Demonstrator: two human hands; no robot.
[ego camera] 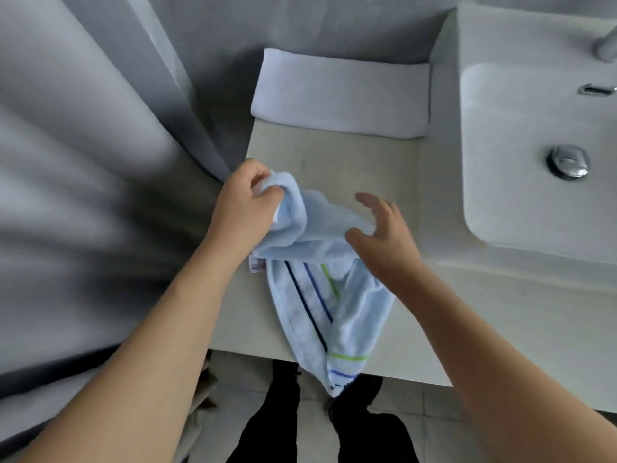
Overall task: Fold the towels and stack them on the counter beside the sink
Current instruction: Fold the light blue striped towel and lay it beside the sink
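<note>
The step in hand looks like opening out the blue striped towel (320, 295), which lies bunched on the counter (334, 162) with one end hanging over the front edge. The left hand (245, 208) pinches a top corner; the right hand (384, 235), fingers spread and holding nothing, rests on the cloth. Next it needs the opposite corner found and pulled flat (a folded white towel (340, 91) already sits behind, beside the sink (534, 145)).

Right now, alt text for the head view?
The left hand grips a bunched corner of a light blue striped towel on the counter while the open right hand rests on it. A folded white towel lies behind, beside the sink.
</note>
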